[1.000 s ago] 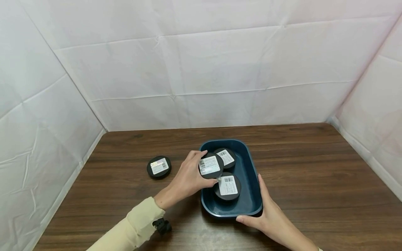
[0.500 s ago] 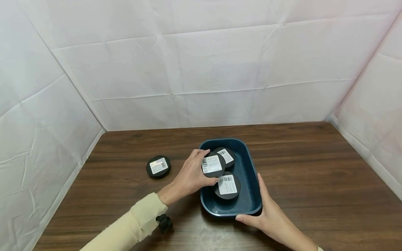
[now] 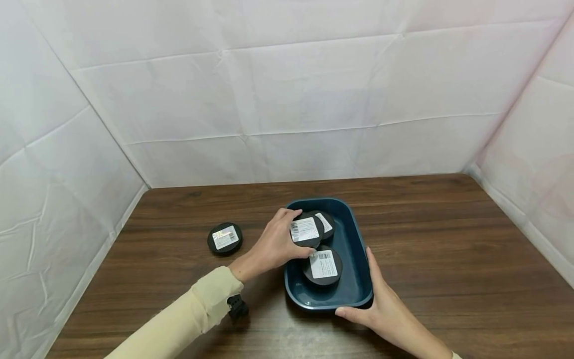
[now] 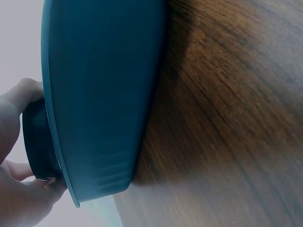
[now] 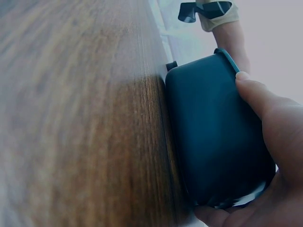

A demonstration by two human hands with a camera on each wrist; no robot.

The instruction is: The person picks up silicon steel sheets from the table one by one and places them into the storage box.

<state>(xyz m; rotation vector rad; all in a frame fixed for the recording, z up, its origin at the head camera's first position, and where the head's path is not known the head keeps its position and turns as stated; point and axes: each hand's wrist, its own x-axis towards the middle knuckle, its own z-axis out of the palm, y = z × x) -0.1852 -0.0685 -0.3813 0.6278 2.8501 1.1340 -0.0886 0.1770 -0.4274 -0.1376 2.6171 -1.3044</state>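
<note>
My left hand pinches a flat, round black case with a white barcode label, thumb and fingers on opposite edges. The case is over the left part of a dark blue tray; its rim crosses in front of the case in the left wrist view. Two similar labelled cases lie in the tray: a far one, partly covered by the held case, and a nearer one. With thumb and fingers, my right hand grips the tray's near right corner; the right wrist view shows the tray's outer wall.
Another black case with a label lies on the brown wooden table, left of the tray. White sheeting stands behind the table and along both sides.
My left hand has moved slightly right and away from me with the held case, which now covers more of the far case. The right hand keeps its grip on the tray.
</note>
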